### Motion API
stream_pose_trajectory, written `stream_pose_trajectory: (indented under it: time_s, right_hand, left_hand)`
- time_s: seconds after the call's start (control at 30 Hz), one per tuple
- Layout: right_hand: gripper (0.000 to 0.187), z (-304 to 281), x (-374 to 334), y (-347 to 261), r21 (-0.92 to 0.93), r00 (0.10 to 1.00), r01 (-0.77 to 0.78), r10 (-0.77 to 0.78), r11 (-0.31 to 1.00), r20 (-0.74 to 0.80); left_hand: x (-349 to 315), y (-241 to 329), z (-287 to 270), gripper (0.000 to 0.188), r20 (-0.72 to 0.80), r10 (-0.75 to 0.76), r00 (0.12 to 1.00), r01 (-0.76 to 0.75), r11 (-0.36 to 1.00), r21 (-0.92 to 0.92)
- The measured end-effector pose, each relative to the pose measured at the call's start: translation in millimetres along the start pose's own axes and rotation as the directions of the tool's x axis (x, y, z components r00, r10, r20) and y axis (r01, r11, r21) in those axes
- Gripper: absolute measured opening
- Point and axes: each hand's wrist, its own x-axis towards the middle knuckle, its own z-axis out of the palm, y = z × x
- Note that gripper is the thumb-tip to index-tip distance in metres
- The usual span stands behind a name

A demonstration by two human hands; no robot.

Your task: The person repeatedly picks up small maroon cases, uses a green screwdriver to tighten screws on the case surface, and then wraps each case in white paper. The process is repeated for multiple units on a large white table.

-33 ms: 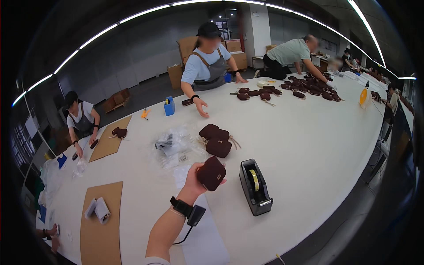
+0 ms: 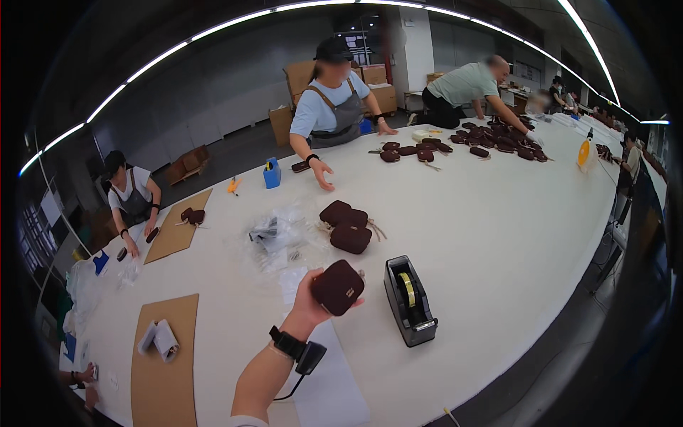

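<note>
In my left hand [image 2: 308, 304], raised over the table, is a small dark-brown zip pouch [image 2: 337, 287]. The fingers wrap behind it, with a fingertip showing past its right edge. A small gold-coloured mark sits on the face turned toward me. My right hand does not show. Just beyond the held pouch lie several like brown pouches [image 2: 351, 238] with pale straps. To its right stands a black tape dispenser [image 2: 410, 302] with a yellowish roll. White paper [image 2: 331, 377] lies under my forearm, and clear plastic bags [image 2: 274, 238] are heaped beyond my hand.
A cardboard sheet [image 2: 146, 398] at left bears white wrapped pieces [image 2: 165, 340]; another cardboard sheet [image 2: 167, 238] lies farther off. A blue holder [image 2: 272, 173] stands near a co-worker [image 2: 334, 107] across the table. Many brown pouches [image 2: 498, 139] and a yellow bottle [image 2: 585, 153] sit far right.
The pouch in my left hand has tilted and dropped slightly, its marked face turning more toward me. At far left, a co-worker's hand has shifted a little near clear plastic.
</note>
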Motion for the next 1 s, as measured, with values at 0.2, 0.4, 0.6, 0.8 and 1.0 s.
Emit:
stream_pose_trajectory:
  time_s: [0.2,0.4,0.6,0.8,1.0]
  right_hand:
    - [0.036,-8.5,5.9,15.5,0.031,0.995,0.087,-0.088,0.996,0.036]
    - [0.044,-3.9,-12.7,18.7,0.149,0.991,0.126,-0.117,0.981,-0.069]
    - [0.046,-5.4,-26.2,50.8,0.159,0.976,0.170,-0.145,0.972,-0.161]
    - [0.047,-7.8,-17.7,61.7,0.151,0.974,0.170,-0.143,0.974,-0.174]
    - [0.052,-13.6,-10.2,62.4,0.144,0.982,0.082,-0.055,0.986,-0.183]
  left_hand:
    - [-88.0,-121.2,79.4,0.063,0.263,-0.444,0.857,0.469,0.882,-0.038]
    - [-114.4,-226.0,111.5,0.056,0.273,-0.690,0.670,0.705,0.707,0.055]
    - [-106.5,-285.8,122.4,0.059,0.246,-0.707,0.663,0.739,0.670,-0.068]
    - [-108.8,-310.6,90.6,0.064,0.313,-0.699,0.643,0.766,0.589,-0.257]
    - [-111.7,-310.1,87.3,0.061,0.436,-0.634,0.638,0.770,0.536,-0.347]
